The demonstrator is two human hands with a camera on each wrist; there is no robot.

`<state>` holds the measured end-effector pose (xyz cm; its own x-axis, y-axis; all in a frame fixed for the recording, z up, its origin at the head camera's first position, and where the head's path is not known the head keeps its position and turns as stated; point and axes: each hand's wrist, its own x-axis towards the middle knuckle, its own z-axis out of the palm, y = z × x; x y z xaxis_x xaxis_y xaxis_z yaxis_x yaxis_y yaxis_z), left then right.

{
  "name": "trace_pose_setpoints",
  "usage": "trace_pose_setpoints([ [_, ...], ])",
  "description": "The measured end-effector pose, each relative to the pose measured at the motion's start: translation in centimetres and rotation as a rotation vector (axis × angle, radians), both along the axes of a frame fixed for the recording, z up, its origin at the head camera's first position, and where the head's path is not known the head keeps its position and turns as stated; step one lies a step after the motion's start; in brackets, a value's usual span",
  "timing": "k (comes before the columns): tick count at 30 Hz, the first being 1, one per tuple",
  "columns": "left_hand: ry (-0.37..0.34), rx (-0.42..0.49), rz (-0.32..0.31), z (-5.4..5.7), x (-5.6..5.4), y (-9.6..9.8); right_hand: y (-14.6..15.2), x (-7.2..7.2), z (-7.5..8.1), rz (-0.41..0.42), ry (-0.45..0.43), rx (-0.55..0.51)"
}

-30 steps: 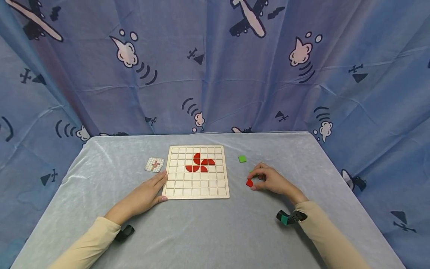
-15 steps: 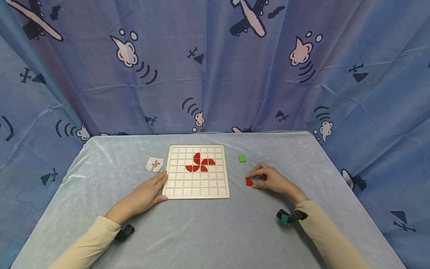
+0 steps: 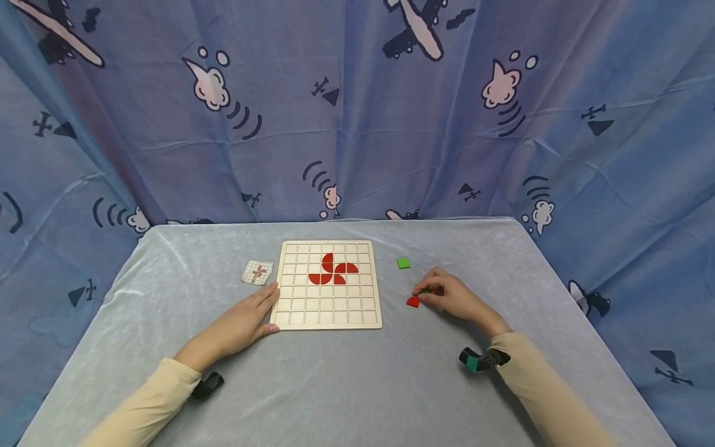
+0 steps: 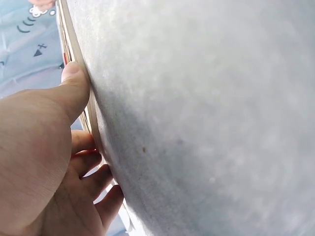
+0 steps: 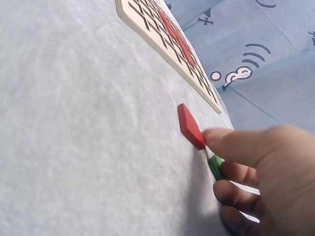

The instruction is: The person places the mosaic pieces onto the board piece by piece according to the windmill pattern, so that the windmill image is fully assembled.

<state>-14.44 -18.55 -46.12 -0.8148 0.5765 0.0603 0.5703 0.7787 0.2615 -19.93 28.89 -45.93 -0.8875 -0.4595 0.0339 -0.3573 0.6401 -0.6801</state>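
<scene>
My left hand [image 3: 246, 316] rests along the left edge of a wooden grid board [image 3: 329, 310], thumb and fingers spread at its side. On the board, several red pieces [image 3: 318, 279] make a pinwheel shape. Right of the board, my right hand [image 3: 449, 298] pinches one corner of a red quarter-circle piece [image 3: 413, 302] close over the table. In the right wrist view the thumb lies against the red piece [image 5: 190, 127], with the index fingertip hidden behind it. Partly covered by the curled fingers is a green piece [image 5: 215, 167].
A green square [image 3: 403, 263] lies by the board's right side. To the left, a small card [image 3: 257, 272] bears a red pinwheel printed on a grid. Grey cloth covers the table [image 3: 335, 385], and a blue curtain [image 3: 357, 155] hangs behind it.
The red piece by my right hand has turned and shifted slightly, its rounded edge now facing up and left. The right fingers have drawn slightly closer together; the left hand stays put.
</scene>
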Motion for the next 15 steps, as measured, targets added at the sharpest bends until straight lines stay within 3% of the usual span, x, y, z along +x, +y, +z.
trace_pose_setpoints([
  [15, 0.000, 0.002, 0.004, -0.03, 0.05, 0.00, 0.16, 0.26, 0.09, 0.057, -0.024, -0.043],
])
